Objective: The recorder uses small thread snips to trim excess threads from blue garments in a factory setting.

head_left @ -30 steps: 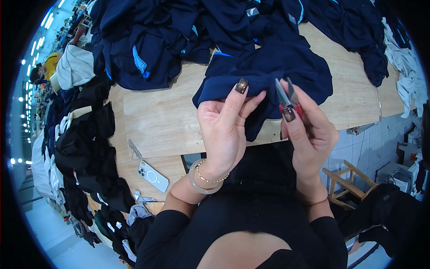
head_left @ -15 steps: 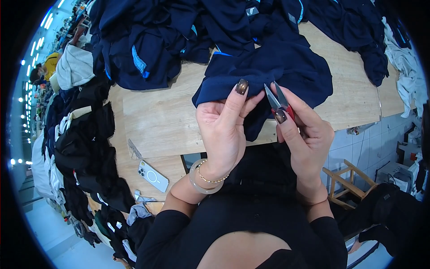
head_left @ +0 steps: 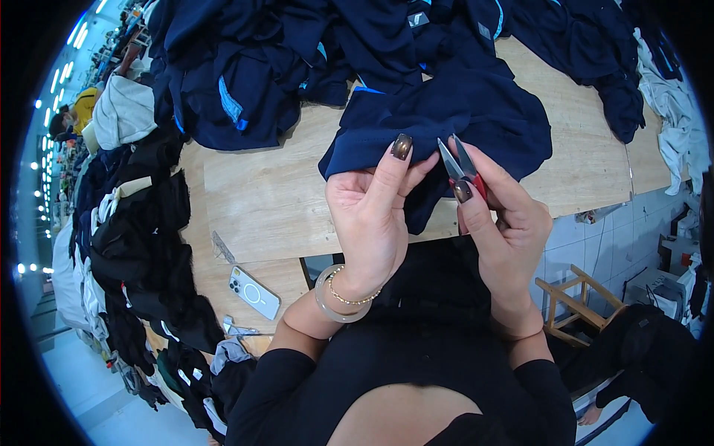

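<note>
Cloth (head_left: 454,111): between left fingers (head_left: 387,178) | snips (head_left: 453,165): between right fingers (head_left: 501,174)

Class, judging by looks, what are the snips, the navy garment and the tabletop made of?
Snips: blades probably steel, being grey and shiny; the red grip may be plastic. Navy garment: fabric, matte, with soft folds; fibre unclear. Tabletop: seemingly wood or wood-look board, pale, with faint grain streaks.

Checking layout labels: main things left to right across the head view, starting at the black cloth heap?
Heap of black cloth, rectangular pale smartphone with a ring on its back, left hand, red-handled metal snips, right hand, light-brown wooden stool.
</note>
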### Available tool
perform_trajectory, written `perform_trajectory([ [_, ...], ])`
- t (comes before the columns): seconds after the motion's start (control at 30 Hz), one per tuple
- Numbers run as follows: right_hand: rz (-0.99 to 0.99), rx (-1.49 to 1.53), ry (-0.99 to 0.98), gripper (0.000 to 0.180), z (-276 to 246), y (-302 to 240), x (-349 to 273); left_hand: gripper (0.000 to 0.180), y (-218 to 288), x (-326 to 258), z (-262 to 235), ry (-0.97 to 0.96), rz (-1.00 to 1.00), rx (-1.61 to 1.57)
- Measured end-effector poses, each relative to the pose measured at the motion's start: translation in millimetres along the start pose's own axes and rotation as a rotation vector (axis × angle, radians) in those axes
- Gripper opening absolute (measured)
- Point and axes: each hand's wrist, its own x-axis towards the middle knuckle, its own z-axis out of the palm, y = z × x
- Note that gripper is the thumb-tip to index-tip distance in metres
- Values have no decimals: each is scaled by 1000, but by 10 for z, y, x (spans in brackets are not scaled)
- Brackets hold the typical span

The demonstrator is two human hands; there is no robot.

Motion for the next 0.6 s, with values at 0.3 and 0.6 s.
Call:
perform_trajectory([
  [0.3,-99,-43,63,37,37,49,7,13,76,-2,68,51,-110,-44],
  [0.6,-108,155,119,35,-18,4,18,9,16,-11,9,27,-30,-22],
])
